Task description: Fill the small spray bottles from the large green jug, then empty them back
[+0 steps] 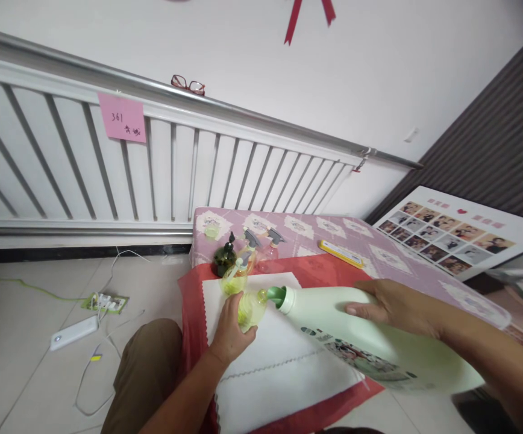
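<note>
My left hand [233, 330] is wrapped round a small clear yellow bottle [251, 308], which stands or hovers over the white cloth [284, 361]. My right hand [390, 306] grips a large pale green jug [325, 313] from above. The jug lies tilted nearly level, its green spout [276, 295] at the small bottle's mouth. Whether liquid is running between them I cannot tell. Just beyond my left hand stands a yellow spray bottle [235, 278]. Behind it are a dark green pump bottle [225, 258] and a pinkish spray bottle [269, 253].
A purple patterned cover [297, 229] and a red cloth [325, 265] lie under the white one. On them rests a yellow-edged packet [341, 253]. A radiator [175, 169] runs along the wall. A white power bank [74, 333] and cables lie on the floor at left.
</note>
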The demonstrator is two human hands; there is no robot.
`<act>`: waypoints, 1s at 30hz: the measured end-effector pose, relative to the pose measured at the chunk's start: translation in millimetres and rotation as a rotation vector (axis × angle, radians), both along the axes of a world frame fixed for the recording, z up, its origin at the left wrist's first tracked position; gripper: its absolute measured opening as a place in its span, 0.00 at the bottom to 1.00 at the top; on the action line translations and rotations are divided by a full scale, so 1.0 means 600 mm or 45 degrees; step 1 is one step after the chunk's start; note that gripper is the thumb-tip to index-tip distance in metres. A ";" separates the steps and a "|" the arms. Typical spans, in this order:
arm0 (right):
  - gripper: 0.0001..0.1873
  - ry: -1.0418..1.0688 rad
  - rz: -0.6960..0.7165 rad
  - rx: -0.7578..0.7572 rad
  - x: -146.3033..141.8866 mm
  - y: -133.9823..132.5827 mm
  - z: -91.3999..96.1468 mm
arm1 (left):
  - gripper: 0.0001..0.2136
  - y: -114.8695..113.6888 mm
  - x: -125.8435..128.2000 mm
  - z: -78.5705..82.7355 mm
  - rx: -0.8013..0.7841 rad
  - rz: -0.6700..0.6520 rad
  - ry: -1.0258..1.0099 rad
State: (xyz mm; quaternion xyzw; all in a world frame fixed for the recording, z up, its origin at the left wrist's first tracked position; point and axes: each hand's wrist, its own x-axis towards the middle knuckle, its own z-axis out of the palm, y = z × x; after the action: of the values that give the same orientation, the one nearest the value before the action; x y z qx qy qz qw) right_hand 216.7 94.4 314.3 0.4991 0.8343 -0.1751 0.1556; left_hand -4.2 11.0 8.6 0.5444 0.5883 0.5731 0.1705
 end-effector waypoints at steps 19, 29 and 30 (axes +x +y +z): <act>0.26 -0.101 0.026 0.055 -0.014 -0.004 0.010 | 0.39 -0.001 -0.002 0.002 -0.025 -0.021 0.017; 0.27 -0.093 0.050 0.073 -0.015 -0.002 0.008 | 0.39 -0.004 -0.002 0.008 -0.056 -0.019 0.005; 0.27 -0.093 0.051 0.069 -0.015 -0.002 0.009 | 0.39 -0.004 -0.002 0.009 -0.056 -0.020 0.004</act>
State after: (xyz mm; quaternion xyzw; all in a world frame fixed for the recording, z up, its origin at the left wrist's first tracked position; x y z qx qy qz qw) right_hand 207.8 93.3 319.5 0.4923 0.8423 -0.1309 0.1759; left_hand -5.4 8.5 13.9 0.5459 0.5967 0.5580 0.1859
